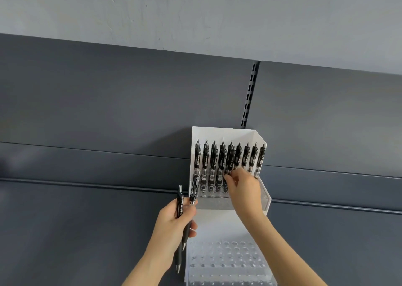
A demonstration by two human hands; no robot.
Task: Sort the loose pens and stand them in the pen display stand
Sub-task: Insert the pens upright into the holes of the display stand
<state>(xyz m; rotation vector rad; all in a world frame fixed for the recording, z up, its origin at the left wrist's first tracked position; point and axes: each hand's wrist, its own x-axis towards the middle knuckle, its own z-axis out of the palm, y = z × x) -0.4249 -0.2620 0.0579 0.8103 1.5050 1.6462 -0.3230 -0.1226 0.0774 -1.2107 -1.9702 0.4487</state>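
Head view. A white pen display stand [260, 137] sits at centre right of the frame, against dark grey shelf back panels [108, 102]. Its upper tier carries black retractable pens [253, 157] standing upright, clip ends up. Nine pen tops show in the back row. Further pens stand just in front of them in the left-hand columns, overlapping too closely to count.

The right hand [243, 190] reaches into this tier from the lower right. Its fingers are curled, and thumb and fingertips pinch the lower barrel of one standing pen [230, 155] near the middle of the rows.

The left hand [174, 222], at lower centre just left of the stand, is closed round two loose pens [180, 200]. Both are black, held roughly upright with the tips pointing down. One rises left of the stand's edge. The other leans against the stand's left front corner, its clip end overlapping the lowest visible holes of the upper tier.

The lower tier [226, 257], at bottom centre, is a clear stepped plate pierced with several rows of round holes.

One slotted shelving upright [249, 94] runs between two back panels above the stand. A pale grey wall [195, 13] fills the top of the frame.
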